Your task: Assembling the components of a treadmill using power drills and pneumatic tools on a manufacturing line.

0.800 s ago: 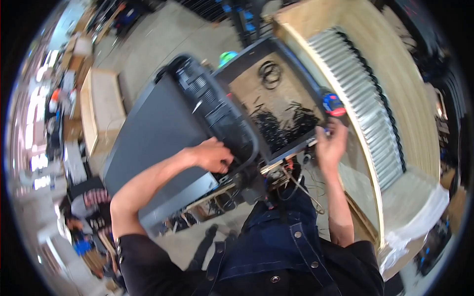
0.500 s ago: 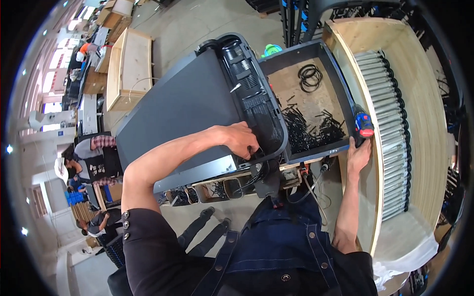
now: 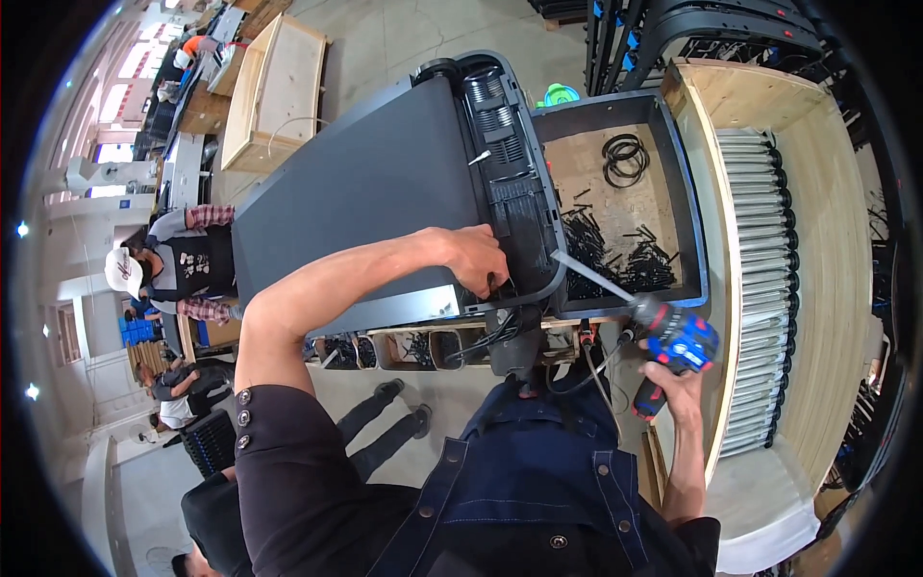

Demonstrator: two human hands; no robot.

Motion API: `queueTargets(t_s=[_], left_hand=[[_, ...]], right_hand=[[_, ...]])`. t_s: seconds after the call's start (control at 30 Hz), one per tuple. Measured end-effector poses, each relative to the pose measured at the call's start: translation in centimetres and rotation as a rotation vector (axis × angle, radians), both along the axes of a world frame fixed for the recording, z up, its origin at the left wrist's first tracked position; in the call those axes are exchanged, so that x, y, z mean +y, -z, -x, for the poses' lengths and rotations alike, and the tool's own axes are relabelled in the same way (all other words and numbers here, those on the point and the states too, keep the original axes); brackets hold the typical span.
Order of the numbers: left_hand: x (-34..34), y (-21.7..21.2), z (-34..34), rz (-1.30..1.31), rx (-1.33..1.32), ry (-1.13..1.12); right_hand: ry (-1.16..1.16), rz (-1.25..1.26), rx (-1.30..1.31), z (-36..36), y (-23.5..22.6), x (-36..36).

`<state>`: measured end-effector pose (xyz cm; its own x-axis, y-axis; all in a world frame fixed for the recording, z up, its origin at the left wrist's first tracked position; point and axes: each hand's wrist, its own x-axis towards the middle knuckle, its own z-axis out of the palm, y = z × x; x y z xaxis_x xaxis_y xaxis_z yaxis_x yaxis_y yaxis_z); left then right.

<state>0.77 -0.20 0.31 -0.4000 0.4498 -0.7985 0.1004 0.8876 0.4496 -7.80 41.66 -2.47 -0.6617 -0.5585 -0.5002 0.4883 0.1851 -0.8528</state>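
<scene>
A treadmill base with a dark belt (image 3: 370,188) lies before me, its motor compartment (image 3: 514,197) uncovered at the right end. My left hand (image 3: 478,262) reaches down into that end's near corner, fingers curled together; what they pinch is hidden, though something dark shows beneath them. My right hand (image 3: 681,387) grips the handle of a blue and black cordless drill (image 3: 683,341). The drill's long bit (image 3: 591,273) points up and left, its tip near the treadmill's right edge. Behind the bit, black bolts (image 3: 646,267) lie in a grey bin (image 3: 694,216).
Black rings (image 3: 626,160) sit in the bin. To the right, a wooden crate (image 3: 726,288) holds a row of metal rollers (image 3: 757,260). Small parts trays (image 3: 389,350) and cables (image 3: 505,329) are below the near edge. A co-worker (image 3: 183,264) stands at the far left end.
My right hand has brought the drill from beside the bin's right wall down and left, swinging its bit toward the treadmill. My left hand stays at the corner. The view has shifted slightly.
</scene>
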Motion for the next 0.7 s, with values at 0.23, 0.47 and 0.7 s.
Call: queueTargets(t_s=[0.23,0.47,0.7], left_hand=[[-0.1,0.1,-0.1,0.021,-0.008,-0.006],[0.2,-0.3,-0.3,0.046,-0.001,-0.02],[-0.3,-0.1,-0.7,0.008,0.078,-0.009]], right_hand=[[-0.212,-0.019,-0.221,0.6,1.4,-2.2],[-0.305,-0.053,-0.252,2.2,1.3,-3.8],[-0.455,-0.152,-0.372,6.1,1.5,-5.6]])
